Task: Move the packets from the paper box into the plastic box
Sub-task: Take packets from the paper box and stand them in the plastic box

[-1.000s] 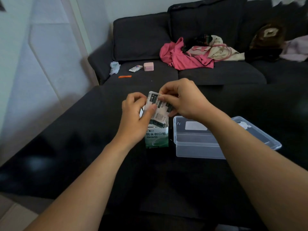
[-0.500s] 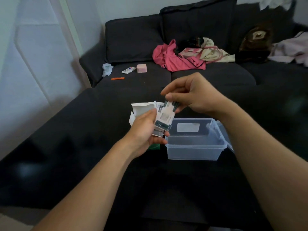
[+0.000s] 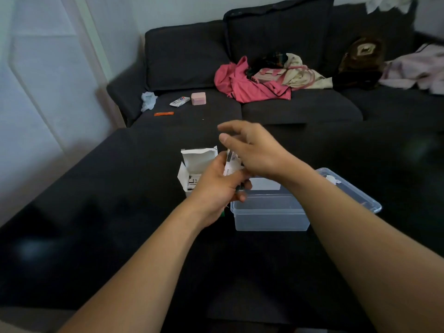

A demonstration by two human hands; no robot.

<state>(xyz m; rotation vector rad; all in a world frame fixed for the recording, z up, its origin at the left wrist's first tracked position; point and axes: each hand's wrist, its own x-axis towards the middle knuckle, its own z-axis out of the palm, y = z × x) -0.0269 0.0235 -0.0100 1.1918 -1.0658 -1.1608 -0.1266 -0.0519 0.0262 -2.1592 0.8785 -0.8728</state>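
My two forearms enter from the bottom of the frame and meet at centre. Nearest of the task items, the clear plastic box (image 3: 269, 212) sits on the dark sofa cushion (image 3: 96, 212) at centre right, lid off; the lid (image 3: 355, 191) lies just behind it to the right. No packet is visible inside the part of the box that shows.

My left hand (image 3: 216, 186) grips a small stack of bandage packets (image 3: 231, 163), fingers curled round the lower end, directly above the left rim of the plastic box. My right hand (image 3: 252, 150) is above it with fingers spread and loosely bent; it holds nothing I can make out. Half a second ago that hand pinched the top of the same stack; it has now let go and lifted. The whole stack therefore rests with the left hand, and my judgement is that the next step is to lower it into the plastic box.

Just left of the hands stands the paper box (image 3: 194, 169), top flap open, with more packets visible inside. The transfer is thus not complete.

Farther back, in the upper half of the frame, the sofa seat carries a pink case (image 3: 198, 98), a small printed carton (image 3: 179, 101), an orange strip (image 3: 163, 113) and a pink garment (image 3: 247, 85).
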